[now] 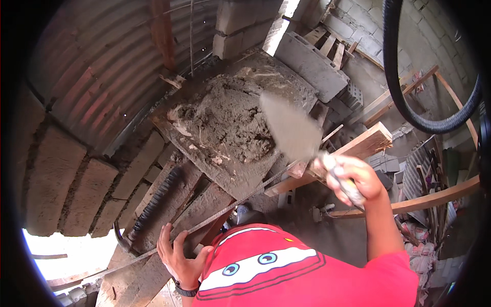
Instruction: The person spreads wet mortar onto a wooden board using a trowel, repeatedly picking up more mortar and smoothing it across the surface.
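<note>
My right hand (353, 179) is wrapped round the handle of a pointed masonry trowel (291, 125). Its broad grey blade, a little blurred, hangs over the right side of a heap of wet mortar (225, 117). The heap lies on a mortar-smeared board (240, 179). At the lower left, my left hand (179, 256), with a dark band at its wrist, has its fingers spread over wooden planks, beside a long thin rod (204, 222). It appears to hold nothing; whether the fingertips touch the rod I cannot tell. A hammer (156, 204) with a ribbed black handle lies on a plank nearby.
A corrugated metal sheet (102, 66) and a block wall (76, 189) close off the left. Concrete blocks (312, 64) stand behind the board. At the right, a timber beam (365, 143) juts out near my right hand, and a black hose (394, 66) loops down.
</note>
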`<move>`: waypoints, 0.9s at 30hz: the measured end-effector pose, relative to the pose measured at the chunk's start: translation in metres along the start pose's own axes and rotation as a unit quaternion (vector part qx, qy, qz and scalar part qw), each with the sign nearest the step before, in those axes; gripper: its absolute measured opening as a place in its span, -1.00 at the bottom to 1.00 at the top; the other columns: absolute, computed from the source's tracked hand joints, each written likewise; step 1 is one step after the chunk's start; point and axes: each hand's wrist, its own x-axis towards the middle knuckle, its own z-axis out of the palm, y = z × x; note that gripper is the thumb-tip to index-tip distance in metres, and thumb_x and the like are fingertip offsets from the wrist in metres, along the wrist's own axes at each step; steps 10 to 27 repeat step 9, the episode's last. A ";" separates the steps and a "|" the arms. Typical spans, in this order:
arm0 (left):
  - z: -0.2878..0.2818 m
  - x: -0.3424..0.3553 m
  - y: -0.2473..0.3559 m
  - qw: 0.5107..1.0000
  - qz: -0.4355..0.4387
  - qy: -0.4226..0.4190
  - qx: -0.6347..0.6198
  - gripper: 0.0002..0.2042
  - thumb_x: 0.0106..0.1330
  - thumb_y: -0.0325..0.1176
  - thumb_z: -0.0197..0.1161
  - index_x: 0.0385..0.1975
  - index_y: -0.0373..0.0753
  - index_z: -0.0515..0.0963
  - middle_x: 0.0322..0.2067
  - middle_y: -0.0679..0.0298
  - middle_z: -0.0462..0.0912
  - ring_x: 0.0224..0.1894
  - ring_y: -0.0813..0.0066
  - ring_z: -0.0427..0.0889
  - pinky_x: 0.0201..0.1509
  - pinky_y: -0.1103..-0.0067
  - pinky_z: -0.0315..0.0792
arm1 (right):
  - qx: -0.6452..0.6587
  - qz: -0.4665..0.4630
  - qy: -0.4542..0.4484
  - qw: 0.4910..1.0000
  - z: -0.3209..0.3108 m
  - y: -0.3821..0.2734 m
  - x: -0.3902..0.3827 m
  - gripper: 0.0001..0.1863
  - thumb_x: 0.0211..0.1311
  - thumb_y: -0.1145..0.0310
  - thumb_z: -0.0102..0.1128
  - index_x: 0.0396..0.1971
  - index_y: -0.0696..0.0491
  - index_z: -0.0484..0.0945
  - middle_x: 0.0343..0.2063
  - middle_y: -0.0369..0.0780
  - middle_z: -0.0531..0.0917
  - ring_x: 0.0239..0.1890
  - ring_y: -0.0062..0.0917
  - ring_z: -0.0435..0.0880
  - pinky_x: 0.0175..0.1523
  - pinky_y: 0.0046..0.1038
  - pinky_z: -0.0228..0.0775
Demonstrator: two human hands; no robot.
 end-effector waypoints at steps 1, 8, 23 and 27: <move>0.000 0.001 0.001 1.000 0.000 0.003 -0.006 -0.28 -0.02 0.28 0.65 -0.02 -0.17 0.67 0.37 -0.04 0.52 0.41 -0.20 0.47 0.44 -0.02 0.33 | 0.033 0.062 -0.013 0.997 -0.007 0.009 -0.011 -0.48 0.52 0.30 0.11 0.38 0.21 0.43 -0.40 -0.20 0.62 -0.65 -0.58 0.55 -0.61 -0.54 0.35; 0.002 0.004 0.002 1.000 0.005 -0.014 -0.007 -0.30 -0.13 0.10 0.72 -0.01 -0.17 0.66 0.44 0.00 0.48 0.41 -0.20 0.46 0.47 0.01 0.31 | 0.168 0.205 0.018 0.964 -0.019 0.076 -0.038 -0.37 0.53 0.31 0.03 0.47 0.36 0.31 -0.42 -0.09 0.53 -0.71 -0.50 0.46 -0.66 -0.53 0.28; 0.003 0.004 0.002 1.000 0.005 -0.017 -0.007 -0.30 -0.13 0.10 0.72 -0.01 -0.17 0.66 0.44 0.00 0.48 0.41 -0.20 0.46 0.47 0.01 0.31 | 0.206 0.191 0.003 0.960 -0.020 0.079 -0.033 -0.39 0.55 0.30 0.05 0.46 0.34 0.34 -0.36 -0.11 0.56 -0.70 -0.51 0.47 -0.67 -0.51 0.30; 0.003 0.004 0.002 1.000 0.005 -0.017 -0.007 -0.30 -0.13 0.10 0.72 -0.01 -0.17 0.66 0.44 0.00 0.48 0.41 -0.20 0.46 0.47 0.01 0.31 | 0.206 0.191 0.003 0.960 -0.020 0.079 -0.033 -0.39 0.55 0.30 0.05 0.46 0.34 0.34 -0.36 -0.11 0.56 -0.70 -0.51 0.47 -0.67 -0.51 0.30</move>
